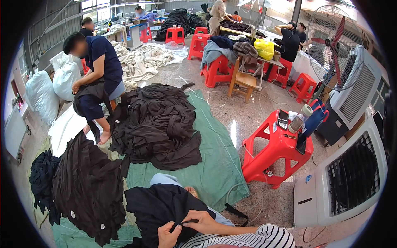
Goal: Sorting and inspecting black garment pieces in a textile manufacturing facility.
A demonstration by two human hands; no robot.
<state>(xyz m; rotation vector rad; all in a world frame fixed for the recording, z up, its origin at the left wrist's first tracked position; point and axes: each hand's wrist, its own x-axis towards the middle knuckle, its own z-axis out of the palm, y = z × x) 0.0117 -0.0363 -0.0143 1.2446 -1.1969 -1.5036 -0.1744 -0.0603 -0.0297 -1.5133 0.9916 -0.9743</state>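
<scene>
At the bottom centre of the frame, a black cloth (159,205) lies across the lap of the person, over light blue trousers (166,179). The left hand (167,236) pinches a fold of it between thumb and fingers. Just beside it, the right hand (203,222) has its thumb and fingers pressed together on the same cloth; what exactly sits between the fingertips is small, but it looks like an edge or seam. A black-and-white striped sleeve (252,238) covers part of the right arm.

Ahead, a large dark pile (155,124) of cloth rests partly on a green sheet (221,149). At lower left is another dark heap (87,186), with a smaller navy heap (44,177) next to it. At upper left, a seated co-worker (101,62) bends over dark fabric, near white sacks (42,95).

Right of centre, a red stool (271,138) carries a phone (302,142) and a thread cone (306,110). A white air cooler (316,186) stands at lower right, a tall fan (333,45) at upper right. Toward the upper centre-right, a yellow bag (264,49) sits on a desk (275,62).
</scene>
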